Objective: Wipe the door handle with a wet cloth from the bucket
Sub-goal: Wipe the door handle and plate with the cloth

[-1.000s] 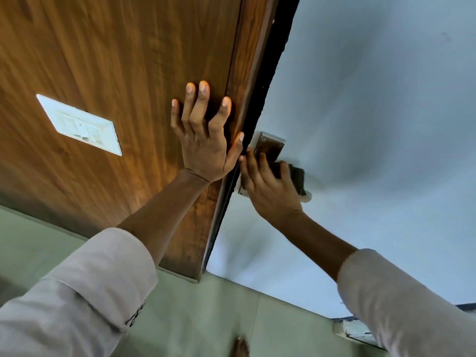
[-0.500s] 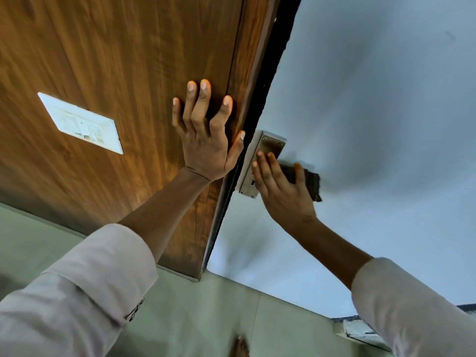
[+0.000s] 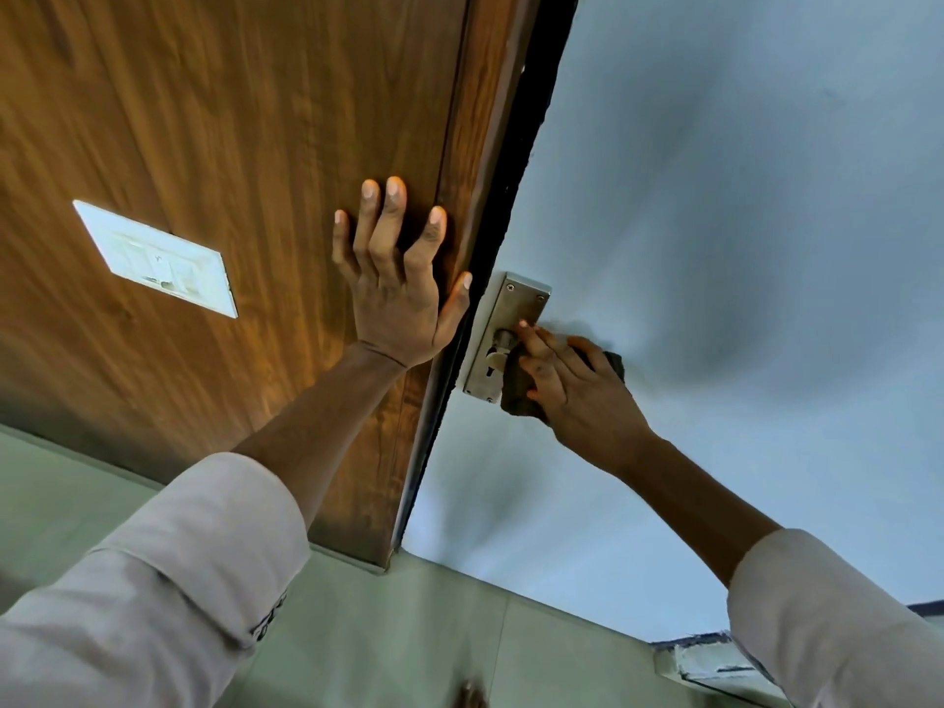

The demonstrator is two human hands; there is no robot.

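Observation:
A steel handle plate [image 3: 516, 309] with a keyhole is fixed to the pale blue door [image 3: 715, 222], near its edge. My right hand [image 3: 577, 396] is wrapped around a dark cloth [image 3: 516, 388] on the lever, which it mostly hides; only the lever's stub by the plate shows. My left hand [image 3: 398, 283] lies flat with spread fingers on the brown wooden panel [image 3: 230, 120] just left of the door's edge. No bucket is in view.
A white switch plate [image 3: 158, 258] sits on the wooden panel to the left. Pale green floor tiles [image 3: 408, 631] run along the bottom. A blue-and-white ledge [image 3: 715, 661] shows at the bottom right. Both my sleeves are white.
My right hand has slid with the cloth to the right along the lever, away from the plate, uncovering most of the plate and the lever's stub. My left hand has stayed put.

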